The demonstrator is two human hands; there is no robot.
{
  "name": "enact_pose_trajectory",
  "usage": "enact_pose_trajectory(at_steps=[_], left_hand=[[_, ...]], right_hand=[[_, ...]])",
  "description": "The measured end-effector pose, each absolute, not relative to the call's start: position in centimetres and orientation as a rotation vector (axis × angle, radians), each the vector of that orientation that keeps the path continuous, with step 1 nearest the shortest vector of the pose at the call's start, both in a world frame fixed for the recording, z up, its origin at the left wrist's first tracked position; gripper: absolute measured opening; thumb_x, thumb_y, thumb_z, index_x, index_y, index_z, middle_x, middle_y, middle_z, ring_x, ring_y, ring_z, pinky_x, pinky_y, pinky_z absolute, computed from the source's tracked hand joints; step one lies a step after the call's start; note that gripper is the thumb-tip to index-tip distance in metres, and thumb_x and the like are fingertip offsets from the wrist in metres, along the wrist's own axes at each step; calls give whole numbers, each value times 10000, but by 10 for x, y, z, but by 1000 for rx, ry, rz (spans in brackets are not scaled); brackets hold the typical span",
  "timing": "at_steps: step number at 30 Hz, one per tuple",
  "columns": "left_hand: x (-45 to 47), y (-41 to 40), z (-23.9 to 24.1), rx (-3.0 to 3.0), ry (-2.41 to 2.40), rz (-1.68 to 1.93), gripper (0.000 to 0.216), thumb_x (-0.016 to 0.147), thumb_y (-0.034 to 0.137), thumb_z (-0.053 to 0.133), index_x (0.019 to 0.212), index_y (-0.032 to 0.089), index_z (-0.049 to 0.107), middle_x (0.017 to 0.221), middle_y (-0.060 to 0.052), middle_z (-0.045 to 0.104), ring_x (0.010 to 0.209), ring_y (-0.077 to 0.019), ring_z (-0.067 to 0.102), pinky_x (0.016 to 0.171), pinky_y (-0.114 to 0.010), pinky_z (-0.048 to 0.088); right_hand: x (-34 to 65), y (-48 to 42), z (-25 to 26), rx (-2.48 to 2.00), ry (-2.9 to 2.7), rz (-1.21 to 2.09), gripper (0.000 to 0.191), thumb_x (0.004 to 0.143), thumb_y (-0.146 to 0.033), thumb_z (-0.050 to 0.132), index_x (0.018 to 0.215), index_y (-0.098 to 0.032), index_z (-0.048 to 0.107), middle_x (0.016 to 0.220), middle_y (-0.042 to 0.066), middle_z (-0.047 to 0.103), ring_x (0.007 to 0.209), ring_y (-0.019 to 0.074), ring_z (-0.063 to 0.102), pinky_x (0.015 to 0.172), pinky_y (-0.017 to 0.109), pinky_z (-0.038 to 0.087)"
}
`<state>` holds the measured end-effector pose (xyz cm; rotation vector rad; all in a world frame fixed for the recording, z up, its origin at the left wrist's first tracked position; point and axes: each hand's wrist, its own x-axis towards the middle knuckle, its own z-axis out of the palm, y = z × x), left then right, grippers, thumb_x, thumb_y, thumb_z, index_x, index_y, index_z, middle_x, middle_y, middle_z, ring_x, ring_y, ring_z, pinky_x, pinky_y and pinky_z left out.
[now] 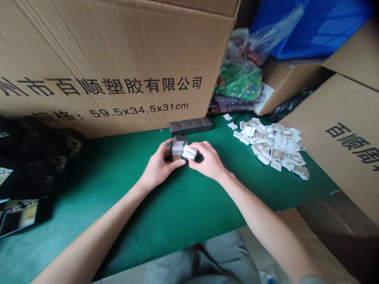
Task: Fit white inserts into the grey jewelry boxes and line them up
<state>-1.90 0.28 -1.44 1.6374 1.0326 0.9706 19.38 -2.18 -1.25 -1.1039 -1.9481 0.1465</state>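
Note:
My left hand (161,165) is closed around a small dark grey box (180,140) whose lid stands raised, showing a pale lining. Between the thumb and fingers of my right hand (208,159) is a folded white insert (189,152), held against the box's right side. Whether the insert is partly inside the box I cannot tell. Just behind my hands, several closed dark grey boxes (191,125) stand in a row. To the right lies a loose pile of similar white inserts (275,142), some with brownish faces.
A large cardboard carton (118,51) backs the green table (166,221); another carton (349,130) stands at right. Dark boxes (29,157) are heaped at left. Clear bags with green contents (241,79) and a blue crate (319,27) sit at the back right.

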Motion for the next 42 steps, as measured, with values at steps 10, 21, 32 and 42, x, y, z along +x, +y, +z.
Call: enact_pose_trajectory(at_steps=[10,21,32,42], left_hand=[[-20,0,-14,1750,1053,940,913,752,527,831,1521,215,450,1366,-157,639,1196,-328,650,913,-459,621],[-21,0,-14,1762,962,912,918,779,475,821,1561,231,405,1426,-155,603,1258,-333,616,968,-480,607],[-23,3,-14,1659,877,928,869,819,410,798,1554,213,379,1466,-178,554,1301,-338,581,1038,-512,552],[-26,7,-9,1445,825,990,799,780,344,831,1468,240,439,1461,-158,571,1243,-329,645,1067,-526,536]], right_hand=[[189,-27,-10,-981,-2065,136,439,849,-137,636,1280,-218,625,1236,97,705,1115,261,616,951,457,582],[185,-29,-12,-1007,-2004,337,373,894,-177,654,1260,-250,676,1278,74,706,1149,241,656,1028,471,557],[174,-35,-16,-994,-1785,510,217,924,-204,632,1118,-254,714,1194,78,626,1131,206,675,977,376,632],[165,-34,-14,-966,-1402,880,176,855,-281,764,1025,-239,754,1185,49,727,1218,223,666,1116,420,544]])
